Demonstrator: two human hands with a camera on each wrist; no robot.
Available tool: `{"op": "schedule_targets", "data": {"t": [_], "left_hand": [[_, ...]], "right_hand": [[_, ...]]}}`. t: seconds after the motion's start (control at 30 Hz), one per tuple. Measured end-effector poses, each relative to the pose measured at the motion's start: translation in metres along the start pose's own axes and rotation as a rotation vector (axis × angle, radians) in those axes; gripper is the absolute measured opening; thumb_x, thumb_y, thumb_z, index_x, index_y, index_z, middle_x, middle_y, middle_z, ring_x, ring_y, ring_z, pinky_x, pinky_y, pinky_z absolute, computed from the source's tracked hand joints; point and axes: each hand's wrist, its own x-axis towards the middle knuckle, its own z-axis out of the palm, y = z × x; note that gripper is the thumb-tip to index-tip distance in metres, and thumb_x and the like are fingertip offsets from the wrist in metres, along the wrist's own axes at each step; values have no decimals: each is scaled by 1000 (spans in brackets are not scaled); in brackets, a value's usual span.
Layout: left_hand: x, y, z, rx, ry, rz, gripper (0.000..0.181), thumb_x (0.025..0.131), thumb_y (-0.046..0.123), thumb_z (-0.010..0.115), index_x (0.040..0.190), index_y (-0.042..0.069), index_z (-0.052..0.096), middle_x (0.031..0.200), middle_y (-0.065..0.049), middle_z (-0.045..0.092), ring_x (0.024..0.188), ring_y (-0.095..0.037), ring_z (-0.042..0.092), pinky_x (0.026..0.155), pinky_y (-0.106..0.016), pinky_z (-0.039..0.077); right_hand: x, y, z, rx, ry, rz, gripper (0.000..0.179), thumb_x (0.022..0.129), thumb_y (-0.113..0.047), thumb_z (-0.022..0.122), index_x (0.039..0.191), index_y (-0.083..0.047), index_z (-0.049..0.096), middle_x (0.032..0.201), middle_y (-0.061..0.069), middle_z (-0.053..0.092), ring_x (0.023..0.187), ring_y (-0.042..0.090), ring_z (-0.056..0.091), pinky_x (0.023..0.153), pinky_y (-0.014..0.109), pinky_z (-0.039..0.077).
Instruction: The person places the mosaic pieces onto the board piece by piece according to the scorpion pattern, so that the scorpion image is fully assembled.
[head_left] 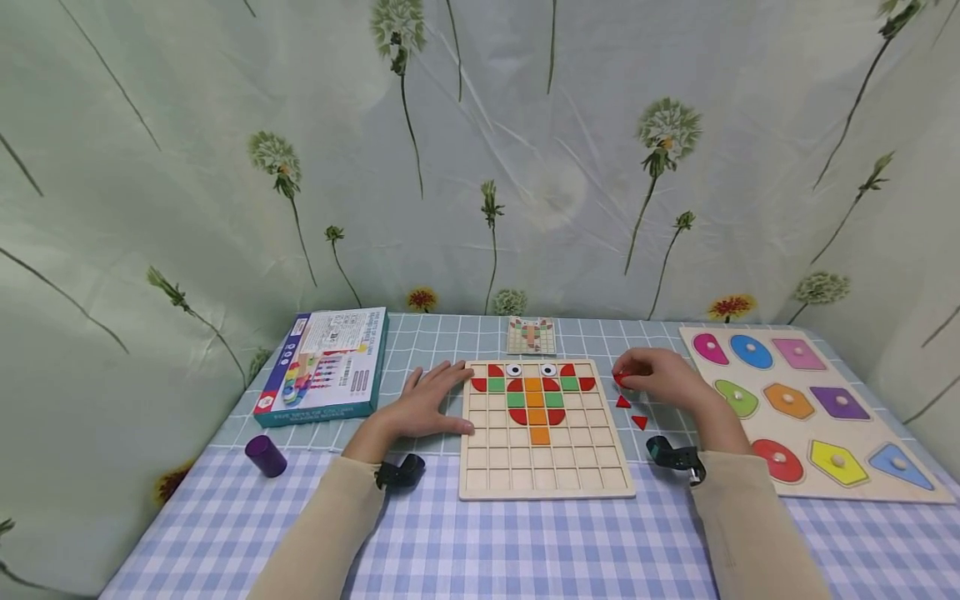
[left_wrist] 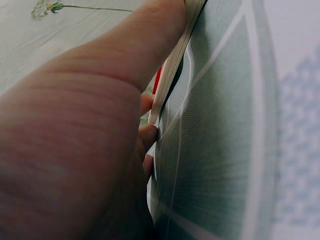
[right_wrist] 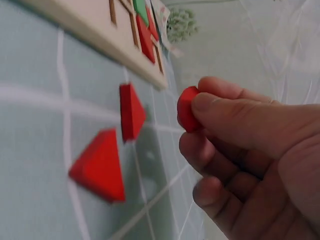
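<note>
A wooden grid board (head_left: pixel 498 482) lies in the middle of the table, with red, green and orange pieces and two eye pieces set in its upper squares. My left hand (head_left: pixel 426 406) touches the board's left edge, thumb and fingers spread. In the right wrist view my right hand (right_wrist: pixel 245 145) pinches a small red piece (right_wrist: pixel 187 111) with a rounded edge between thumb and fingers, just off the board's right side. Two red triangle pieces (right_wrist: pixel 102 167) lie on the cloth below that hand. Behind the board is a small pattern card (head_left: pixel 531 336) with a similar picture.
A boxed toy set (head_left: pixel 322 362) lies at the back left, with a purple cylinder (head_left: pixel 266 456) in front of it. On the right is a wooden knob puzzle board (head_left: pixel 753 354) with several coloured shapes. A patterned curtain (head_left: pixel 480 125) hangs behind the table.
</note>
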Motion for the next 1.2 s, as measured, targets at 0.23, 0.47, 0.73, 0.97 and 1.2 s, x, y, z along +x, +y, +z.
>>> {"op": "schedule_targets", "data": {"t": [0.23,0.47,0.73,0.97,1.2], "left_hand": [[0,-1,0,-5,1,2,94,80,60,75,157,25,33,168,-2,22,158,-29,10,124,-63,-3],[-1,0,1,-8,-7,-5,94,80,59,75,157,25,33,168,-1,22,158,-28,9,124,-62,-3],[1,-1,0,-5,-5,-1,95,80,60,74,157,25,32,168,-1,21,158,-28,9,124,-62,-4],[0,-1,-1,-9,-16,-3,95,81,60,74,157,25,32,169,-1,21,158,-28,8,124,-62,-4],[1,-1,0,-9,-8,-9,94,81,59,74,157,25,32,168,0,21,158,-27,8,124,-61,-4]], "right_hand": [[5,-17,6,17,-39,-16,27,92,-8,66,119,-11,71,102,10,69,89,22,57,73,27,54],[6,-30,12,17,-87,-28,31,90,-9,67,121,-11,69,108,10,70,91,21,58,77,27,53],[7,-49,23,29,-121,-88,26,91,-10,70,116,-12,70,101,6,68,91,21,58,79,29,53],[1,-62,34,84,-175,-176,24,91,-9,71,115,-14,70,98,1,68,85,17,57,76,26,52],[-6,-65,44,140,-222,-231,24,90,-10,73,114,-16,71,108,1,71,83,16,59,73,25,52]]}}
